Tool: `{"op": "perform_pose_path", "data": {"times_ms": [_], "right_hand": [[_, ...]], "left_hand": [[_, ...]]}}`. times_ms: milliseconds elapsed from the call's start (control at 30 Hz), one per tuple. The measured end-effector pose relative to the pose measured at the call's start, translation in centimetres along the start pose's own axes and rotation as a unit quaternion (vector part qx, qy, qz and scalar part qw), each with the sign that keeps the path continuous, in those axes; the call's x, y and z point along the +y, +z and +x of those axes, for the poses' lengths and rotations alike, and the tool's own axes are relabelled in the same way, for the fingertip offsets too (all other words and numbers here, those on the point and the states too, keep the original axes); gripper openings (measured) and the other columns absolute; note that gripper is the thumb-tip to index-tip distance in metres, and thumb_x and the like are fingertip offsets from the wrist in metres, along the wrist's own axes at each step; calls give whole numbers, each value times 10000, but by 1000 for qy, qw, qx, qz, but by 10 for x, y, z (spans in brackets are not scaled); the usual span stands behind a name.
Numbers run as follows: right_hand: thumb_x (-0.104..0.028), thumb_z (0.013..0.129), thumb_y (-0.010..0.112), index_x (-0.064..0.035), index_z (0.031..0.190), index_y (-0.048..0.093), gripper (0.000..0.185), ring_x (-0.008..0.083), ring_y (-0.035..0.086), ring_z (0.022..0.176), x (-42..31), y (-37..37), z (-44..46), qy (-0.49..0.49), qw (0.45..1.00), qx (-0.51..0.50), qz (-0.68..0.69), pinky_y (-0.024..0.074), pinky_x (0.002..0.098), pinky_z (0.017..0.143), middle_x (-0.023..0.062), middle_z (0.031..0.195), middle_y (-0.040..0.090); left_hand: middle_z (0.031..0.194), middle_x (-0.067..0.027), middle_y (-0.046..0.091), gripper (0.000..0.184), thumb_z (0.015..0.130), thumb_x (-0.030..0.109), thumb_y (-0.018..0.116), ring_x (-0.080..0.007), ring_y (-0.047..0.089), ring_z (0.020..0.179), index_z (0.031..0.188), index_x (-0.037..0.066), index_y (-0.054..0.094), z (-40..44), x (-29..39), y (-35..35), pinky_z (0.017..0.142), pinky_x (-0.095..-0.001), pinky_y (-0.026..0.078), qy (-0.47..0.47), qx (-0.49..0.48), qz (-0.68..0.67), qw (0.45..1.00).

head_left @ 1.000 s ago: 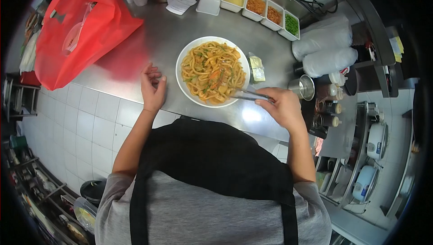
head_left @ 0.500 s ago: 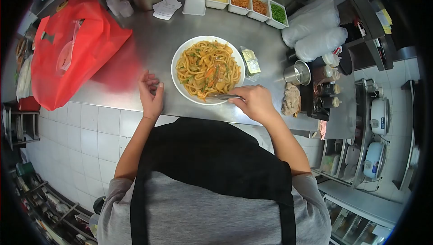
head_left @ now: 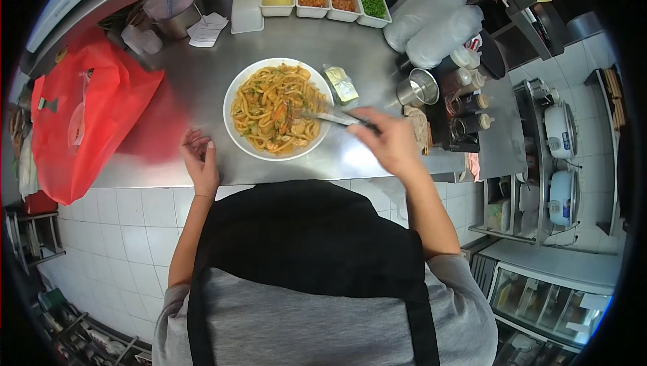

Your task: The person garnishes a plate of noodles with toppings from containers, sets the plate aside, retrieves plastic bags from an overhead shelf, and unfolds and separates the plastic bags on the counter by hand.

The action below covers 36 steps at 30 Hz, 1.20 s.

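Note:
A round white bowl (head_left: 230,130) of thick sauced noodles (head_left: 269,106) sits on the steel counter near its front edge. My right hand (head_left: 393,142), to the right of the bowl, is closed around metal tongs (head_left: 339,119). The tips of the tongs reach over the right side of the noodles and are smeared by motion. My left hand (head_left: 201,164) rests at the counter's front edge, left of the bowl, with loosely curled fingers apart and nothing in them. Just right of the bowl lies a small clear packet (head_left: 342,85) with pale yellow contents.
A red bag (head_left: 94,110) stands at the left. White tubs (head_left: 312,0) of chopped toppings line the back, beside a white lid (head_left: 247,12) and a paper slip (head_left: 207,29). Rightward are plastic-wrapped stacks (head_left: 445,36), a metal cup (head_left: 418,87) and sauce bottles (head_left: 475,103).
The view has shifted, so the counter things appear further left. My right hand has moved away from the bowl's near rim, and the tongs have swung to the right side of the noodles.

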State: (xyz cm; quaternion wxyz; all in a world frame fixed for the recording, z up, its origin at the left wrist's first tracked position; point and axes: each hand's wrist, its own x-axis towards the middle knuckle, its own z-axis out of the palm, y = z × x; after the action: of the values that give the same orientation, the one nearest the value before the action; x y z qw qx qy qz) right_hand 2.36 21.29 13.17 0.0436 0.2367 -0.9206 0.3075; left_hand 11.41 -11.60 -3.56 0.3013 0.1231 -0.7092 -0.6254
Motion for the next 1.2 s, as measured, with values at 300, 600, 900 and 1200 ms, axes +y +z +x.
{"op": "perform_pose_path", "data": {"times_ms": [300,600,900,1200], "right_hand": [[-228,769,692,-47,959,639,267,188,637,671,86,-111,0,204,961,172,-80,474,285,614,132,780,662],[-147,735,712,-6,885,640,219,269,569,654,38,7,4,-106,986,-39,126,460,343,594,110,773,564],[-186,740,704,-14,877,633,232,297,554,634,51,-2,19,-93,992,36,83,448,380,575,126,765,553],[-218,737,656,-3,877,653,256,358,594,926,187,-107,11,123,962,56,-239,473,437,824,197,918,619]], "left_hand": [[1218,-103,383,462,871,46,542,-149,484,982,1280,29,327,-36,20,14,863,-303,425,-43,111,21,993],[1210,-75,375,466,865,46,555,-129,467,973,1276,46,337,-67,48,42,811,-261,427,-49,170,34,984],[1173,-88,425,474,857,2,532,-135,486,961,1291,53,349,-93,45,21,806,-267,441,-62,227,88,968],[1212,-65,407,450,884,122,560,-132,456,964,1286,90,360,-86,47,19,819,-312,426,-110,228,73,965]]}}
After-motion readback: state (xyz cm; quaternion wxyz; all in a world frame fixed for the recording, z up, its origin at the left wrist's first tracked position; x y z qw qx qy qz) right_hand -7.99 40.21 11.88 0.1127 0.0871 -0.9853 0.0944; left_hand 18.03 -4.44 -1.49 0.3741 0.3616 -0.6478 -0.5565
